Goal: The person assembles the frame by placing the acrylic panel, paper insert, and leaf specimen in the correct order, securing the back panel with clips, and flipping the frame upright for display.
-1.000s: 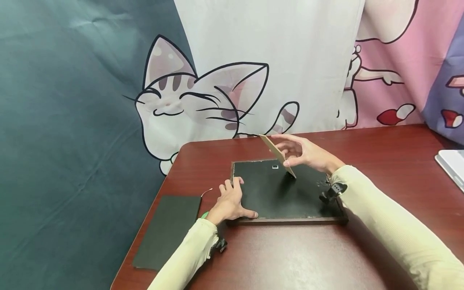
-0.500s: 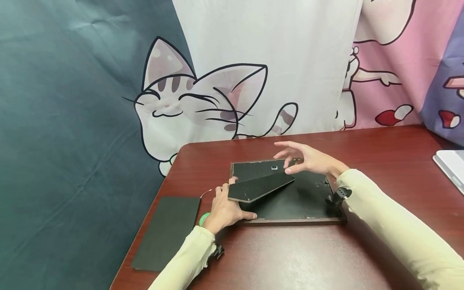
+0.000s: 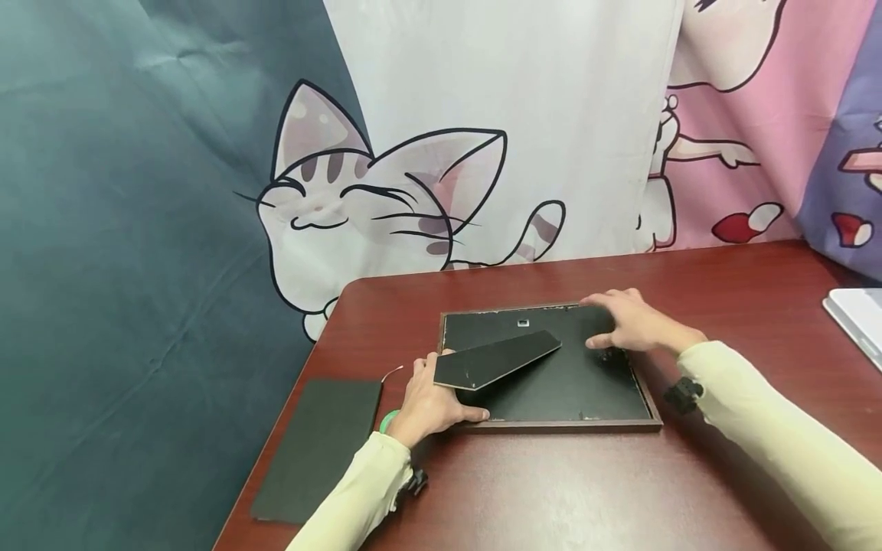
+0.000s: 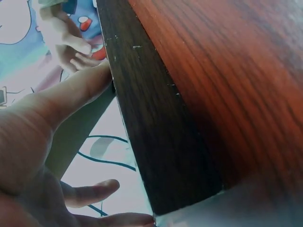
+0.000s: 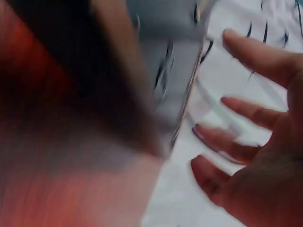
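A picture frame [image 3: 586, 426] lies with its black back facing up on the table. Its easel leg [image 3: 496, 360] slants out toward the left, the free end over the fingers of my left hand. My left hand [image 3: 427, 405] grips the near left corner, thumb along the front edge and fingers at the left side. In the left wrist view the thumb [image 4: 85, 87] touches the frame's dark wooden edge [image 4: 147, 118]. My right hand [image 3: 634, 325], fingers spread, is at the right part of the frame, holding nothing. The right wrist view is blurred; its fingers [image 5: 251, 113] look apart from the frame.
A flat dark panel [image 3: 320, 451] lies on the table [image 3: 551, 497] at the left, a thin light cord [image 3: 391, 373] at its far corner. Something green [image 3: 387, 421] peeks out beside my left wrist. A white object [image 3: 857, 317] stands at the right edge.
The easel leg, upright beside my right hand before, has tipped over to the left. My right hand has let it go and moved right. My left hand stays at the corner.
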`<move>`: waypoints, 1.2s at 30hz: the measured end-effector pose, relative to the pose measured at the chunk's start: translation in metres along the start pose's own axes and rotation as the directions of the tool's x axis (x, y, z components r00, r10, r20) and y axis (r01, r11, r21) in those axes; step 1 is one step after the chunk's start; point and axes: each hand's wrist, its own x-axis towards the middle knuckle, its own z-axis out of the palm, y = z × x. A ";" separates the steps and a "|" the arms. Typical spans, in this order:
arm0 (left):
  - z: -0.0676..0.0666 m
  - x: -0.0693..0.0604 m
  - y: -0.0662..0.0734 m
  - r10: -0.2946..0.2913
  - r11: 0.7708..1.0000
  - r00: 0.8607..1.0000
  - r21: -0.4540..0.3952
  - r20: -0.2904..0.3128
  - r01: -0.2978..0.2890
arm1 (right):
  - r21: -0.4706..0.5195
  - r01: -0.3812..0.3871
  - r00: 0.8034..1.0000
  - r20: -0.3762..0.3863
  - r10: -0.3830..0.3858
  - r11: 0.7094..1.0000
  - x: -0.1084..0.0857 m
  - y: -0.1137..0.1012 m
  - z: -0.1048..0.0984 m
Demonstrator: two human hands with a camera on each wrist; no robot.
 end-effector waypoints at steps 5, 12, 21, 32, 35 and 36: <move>0.002 0.000 0.000 0.004 1.000 1.000 0.028 0.015 -0.004 | 0.062 0.182 0.983 0.003 -0.183 0.981 0.008 -0.052 0.020; 0.002 -0.001 -0.004 -0.004 0.999 1.000 0.037 0.016 0.004 | -0.002 0.310 0.942 0.138 -0.307 0.951 0.038 -0.099 0.046; 0.005 0.001 -0.001 0.013 0.998 0.998 0.063 0.069 -0.018 | 0.220 0.193 0.979 -0.106 -0.173 0.956 0.046 -0.067 0.017; 0.001 0.007 -0.008 0.070 0.997 0.990 0.030 0.124 -0.074 | -0.058 -0.129 0.982 -0.148 0.120 0.990 0.029 -0.053 0.021; 0.005 0.007 -0.009 0.095 0.995 0.986 0.011 0.138 -0.097 | -0.096 -0.342 0.939 -0.070 0.336 0.935 0.018 -0.048 0.025; 0.005 0.007 -0.009 0.104 0.994 0.984 0.005 0.145 -0.106 | -0.092 -0.399 0.917 -0.028 0.398 0.912 0.015 -0.047 0.025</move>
